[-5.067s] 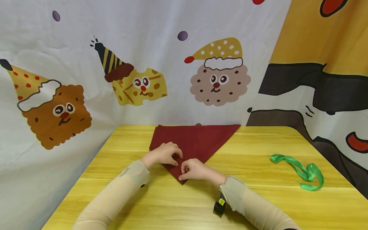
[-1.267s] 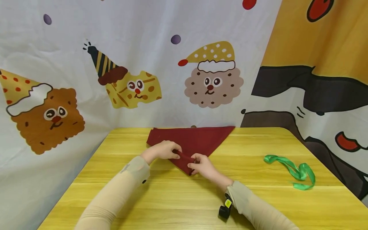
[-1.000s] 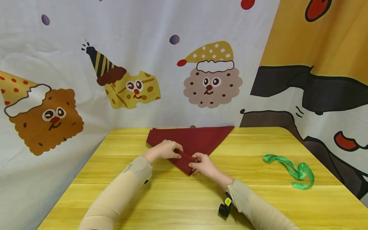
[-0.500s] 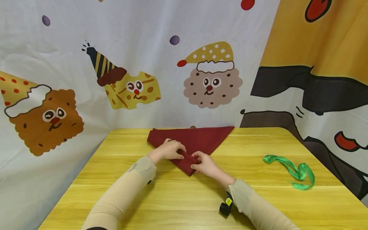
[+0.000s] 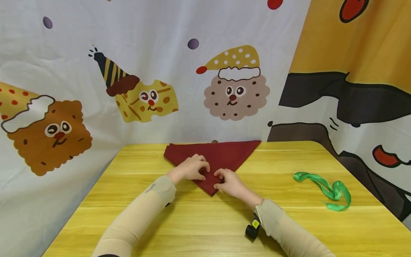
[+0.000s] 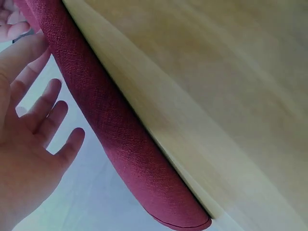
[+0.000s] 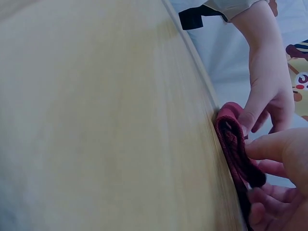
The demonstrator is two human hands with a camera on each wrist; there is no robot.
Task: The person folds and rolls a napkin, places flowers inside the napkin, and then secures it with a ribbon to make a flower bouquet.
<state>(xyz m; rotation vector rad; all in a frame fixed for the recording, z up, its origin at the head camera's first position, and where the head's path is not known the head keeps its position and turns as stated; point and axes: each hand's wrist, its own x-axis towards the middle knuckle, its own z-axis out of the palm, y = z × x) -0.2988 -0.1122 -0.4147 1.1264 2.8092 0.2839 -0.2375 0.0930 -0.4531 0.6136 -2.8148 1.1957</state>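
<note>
This is a curtained-off indoor work corner: a cloth backdrop (image 5: 154, 28) printed with a cartoon cheese (image 5: 162, 101) and biscuits (image 5: 237, 103) in party hats hangs close around a wood-grain bench (image 5: 199, 225). Whether it stands in a home or a studio cannot be told.

Dark red cloth (image 5: 224, 153) at the far edge of the table (image 5: 192, 228): matt woven textile, its fine, slightly rough grain distinct in the left wrist view. Table surface: wood-look, yellow-brown grain, smooth with a soft sheen. Green ribbon (image 5: 336, 194) toward the table's right edge — satin-like, smooth, glossy along its curls. Backdrop (image 5: 151, 32) beyond the far edge: printed fabric, largely matt, softly creased. Beige sleeves (image 5: 138, 214) above the table: thin matt fabric, finely wrinkled. Black device (image 5: 251, 232) beside the right cuff — hard, plastic-looking
</note>
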